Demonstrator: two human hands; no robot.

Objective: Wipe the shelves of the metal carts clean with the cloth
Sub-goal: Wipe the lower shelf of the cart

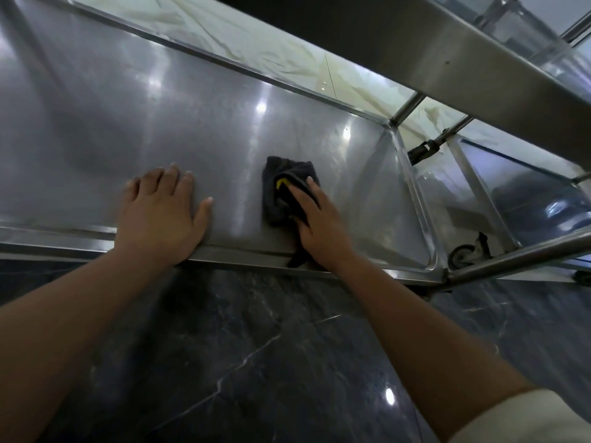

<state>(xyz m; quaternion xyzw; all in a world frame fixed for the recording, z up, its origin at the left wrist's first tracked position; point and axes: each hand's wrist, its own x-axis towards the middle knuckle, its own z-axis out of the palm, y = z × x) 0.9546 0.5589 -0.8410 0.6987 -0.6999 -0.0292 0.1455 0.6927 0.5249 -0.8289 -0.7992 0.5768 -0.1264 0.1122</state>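
Lower shelf [198, 129] of a metal cart [479, 59]: a shallow steel tray with a raised rim, holding only the two hands and a dark cloth [281, 187]. Cloth bunched on the shelf floor, right of centre and toward the near rim, a yellow patch showing at its middle, one corner trailing over the near edge. Right hand [319, 222] laid on top of the cloth, fingers fairly straight and pressing it flat against the steel, not curled round it. Left hand [163, 212] planted palm down on bare shelf to the left of the cloth, well apart from it, fingers spread and straight, thumb out to the right, gripping nothing. Upper shelf edge crossing the far right corner above. Beyond the right rim, a second cart shelf [473, 190] with a caster wheel [460, 255] beneath. Dark marbled floor [256, 346] in the near part, pale floor past the far rim.
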